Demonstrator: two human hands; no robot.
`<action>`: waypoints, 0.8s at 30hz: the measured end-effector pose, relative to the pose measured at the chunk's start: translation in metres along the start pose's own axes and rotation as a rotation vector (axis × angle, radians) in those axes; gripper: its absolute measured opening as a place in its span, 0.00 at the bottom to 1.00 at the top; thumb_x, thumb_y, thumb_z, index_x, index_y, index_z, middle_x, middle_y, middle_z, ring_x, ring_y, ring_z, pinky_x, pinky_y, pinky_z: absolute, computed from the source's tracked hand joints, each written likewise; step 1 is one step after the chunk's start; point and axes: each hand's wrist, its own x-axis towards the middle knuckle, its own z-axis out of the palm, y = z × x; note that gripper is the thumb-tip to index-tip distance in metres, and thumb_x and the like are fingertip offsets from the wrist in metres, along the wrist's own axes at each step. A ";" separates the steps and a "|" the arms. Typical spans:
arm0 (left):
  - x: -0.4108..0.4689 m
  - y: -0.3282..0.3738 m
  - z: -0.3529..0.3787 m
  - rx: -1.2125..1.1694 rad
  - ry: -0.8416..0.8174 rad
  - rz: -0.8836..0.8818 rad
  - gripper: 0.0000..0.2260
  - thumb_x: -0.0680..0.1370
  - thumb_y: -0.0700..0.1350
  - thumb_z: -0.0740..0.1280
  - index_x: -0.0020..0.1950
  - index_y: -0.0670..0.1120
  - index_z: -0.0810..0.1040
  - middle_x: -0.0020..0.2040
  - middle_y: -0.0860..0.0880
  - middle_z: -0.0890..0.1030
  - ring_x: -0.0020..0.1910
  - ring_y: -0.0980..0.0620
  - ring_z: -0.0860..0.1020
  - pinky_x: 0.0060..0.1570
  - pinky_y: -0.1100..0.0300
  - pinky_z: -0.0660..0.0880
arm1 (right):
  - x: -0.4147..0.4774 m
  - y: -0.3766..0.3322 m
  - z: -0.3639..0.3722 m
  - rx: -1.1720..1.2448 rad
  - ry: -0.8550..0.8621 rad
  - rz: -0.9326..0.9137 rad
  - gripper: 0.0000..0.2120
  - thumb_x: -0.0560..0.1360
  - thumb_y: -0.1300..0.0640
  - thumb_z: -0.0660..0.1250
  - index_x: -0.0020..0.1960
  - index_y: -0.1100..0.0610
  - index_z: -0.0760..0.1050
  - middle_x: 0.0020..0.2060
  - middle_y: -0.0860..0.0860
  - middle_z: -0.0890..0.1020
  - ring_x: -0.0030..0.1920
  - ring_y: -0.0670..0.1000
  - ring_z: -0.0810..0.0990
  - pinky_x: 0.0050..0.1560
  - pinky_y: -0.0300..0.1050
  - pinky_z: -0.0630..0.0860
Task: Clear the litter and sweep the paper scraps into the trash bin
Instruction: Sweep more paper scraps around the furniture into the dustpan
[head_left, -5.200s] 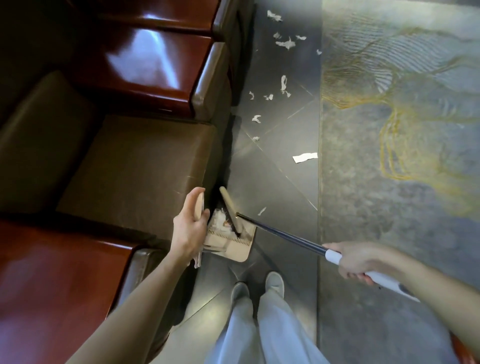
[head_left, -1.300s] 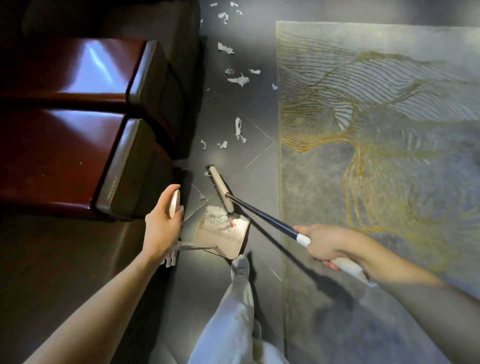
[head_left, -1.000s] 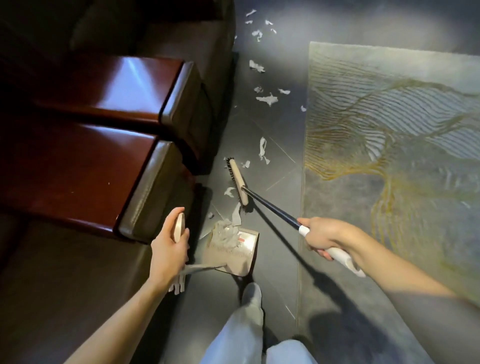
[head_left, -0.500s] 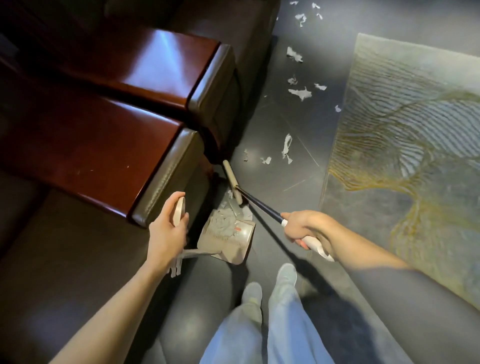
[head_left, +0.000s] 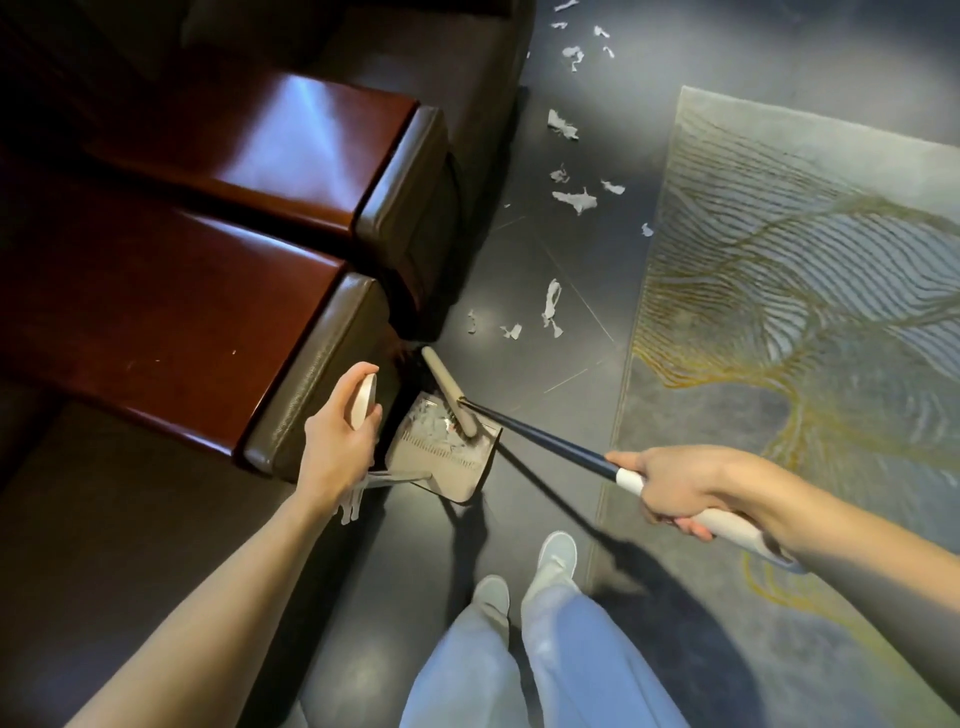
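My left hand (head_left: 337, 441) grips the upright handle (head_left: 362, 400) of a beige dustpan (head_left: 441, 467) that rests on the dark tiled floor beside the sofa. White paper scraps lie piled inside the pan. My right hand (head_left: 675, 486) grips the white end of a broom's dark shaft (head_left: 540, 441). The beige broom head (head_left: 449, 392) lies across the pan's open mouth, its bristles touching the scraps there. More paper scraps (head_left: 550, 306) are scattered on the floor farther ahead, with another cluster (head_left: 574, 197) beyond them. No trash bin is in view.
A dark leather sofa with glossy red-brown armrests (head_left: 218, 322) fills the left side, its corner close to the dustpan. A grey rug with gold lines (head_left: 805, 312) covers the floor on the right. My legs and light shoes (head_left: 556, 556) stand just behind the pan.
The broom head has been pulled back from the floor ahead into the dustpan's mouth, carrying scraps in. My view has shifted forward along the sofa; the left hand keeps its grip on the handle.
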 end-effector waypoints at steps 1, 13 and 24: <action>0.005 0.004 0.004 -0.008 -0.001 0.011 0.26 0.80 0.39 0.64 0.59 0.74 0.67 0.51 0.64 0.72 0.38 0.60 0.79 0.29 0.69 0.75 | -0.001 0.004 -0.006 0.025 0.014 0.005 0.40 0.73 0.68 0.55 0.78 0.42 0.47 0.27 0.55 0.72 0.24 0.51 0.69 0.24 0.43 0.70; 0.127 0.067 0.068 0.018 0.021 0.025 0.23 0.80 0.39 0.63 0.65 0.66 0.66 0.57 0.48 0.76 0.39 0.51 0.79 0.27 0.68 0.74 | 0.041 0.047 -0.155 0.065 0.215 0.038 0.36 0.75 0.69 0.55 0.78 0.49 0.51 0.26 0.53 0.72 0.22 0.50 0.70 0.22 0.41 0.68; 0.213 0.087 0.080 0.087 0.045 -0.002 0.23 0.80 0.39 0.63 0.66 0.65 0.68 0.45 0.55 0.78 0.34 0.57 0.80 0.26 0.64 0.76 | 0.131 0.023 -0.264 0.045 0.343 0.141 0.22 0.73 0.65 0.58 0.67 0.61 0.68 0.54 0.57 0.81 0.35 0.53 0.80 0.32 0.41 0.73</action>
